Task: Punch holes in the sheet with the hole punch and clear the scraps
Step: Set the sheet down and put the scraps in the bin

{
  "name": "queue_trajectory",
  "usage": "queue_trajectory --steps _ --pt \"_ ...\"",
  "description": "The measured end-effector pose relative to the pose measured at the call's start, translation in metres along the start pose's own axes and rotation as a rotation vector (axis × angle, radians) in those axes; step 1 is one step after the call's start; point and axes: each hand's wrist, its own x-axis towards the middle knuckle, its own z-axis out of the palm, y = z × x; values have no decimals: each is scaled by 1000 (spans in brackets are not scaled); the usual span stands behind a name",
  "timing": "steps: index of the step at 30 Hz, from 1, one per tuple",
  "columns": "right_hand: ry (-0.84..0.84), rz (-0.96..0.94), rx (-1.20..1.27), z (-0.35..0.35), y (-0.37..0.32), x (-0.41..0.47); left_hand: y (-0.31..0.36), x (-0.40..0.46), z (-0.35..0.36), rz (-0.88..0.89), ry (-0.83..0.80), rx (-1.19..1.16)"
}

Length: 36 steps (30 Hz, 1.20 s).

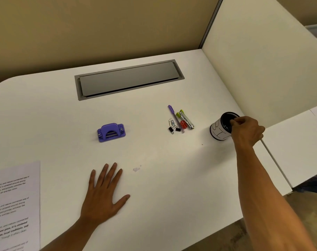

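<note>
A purple hole punch (111,132) stands on the white desk (154,145), left of centre. The printed sheet (14,205) lies at the near left edge, partly out of frame. A small pile of paper scraps (136,169) sits on the desk between my hands. My left hand (104,194) rests flat on the desk, fingers spread, just left of the scraps. My right hand (246,130) reaches far right and pinches the rim of a black cylindrical cup (221,128) with a white paper label.
A purple pen (173,113), a stapler (186,119), paper clips and small binder clips (172,126) lie right of centre. A grey cable hatch (129,79) is set in the desk at the back. White partition panels (262,60) stand on the right.
</note>
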Motion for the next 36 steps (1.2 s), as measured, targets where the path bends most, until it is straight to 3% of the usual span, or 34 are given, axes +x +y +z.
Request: queue_trajectory --steps 4,8,15,19,25,30,36 --pt "-18 8 43 3 2 1 0 0 1 -3 -3 -6" --pt "116 -75 205 1 0 -10 -1 0 2 -3 -3 -6" --pt "190 -198 434 22 6 -90 1 0 -2 -5 -2 -5" --pt "11 -284 314 52 15 -158 3 0 -5 -9 -4 -2" --pt "-302 -208 -123 81 35 -211 4 0 -5 -12 0 8" --pt "-328 -165 -227 86 37 -184 4 0 -5 -9 2 8" --pt "-385 -331 -382 95 43 -153 3 0 -4 -6 7 4"
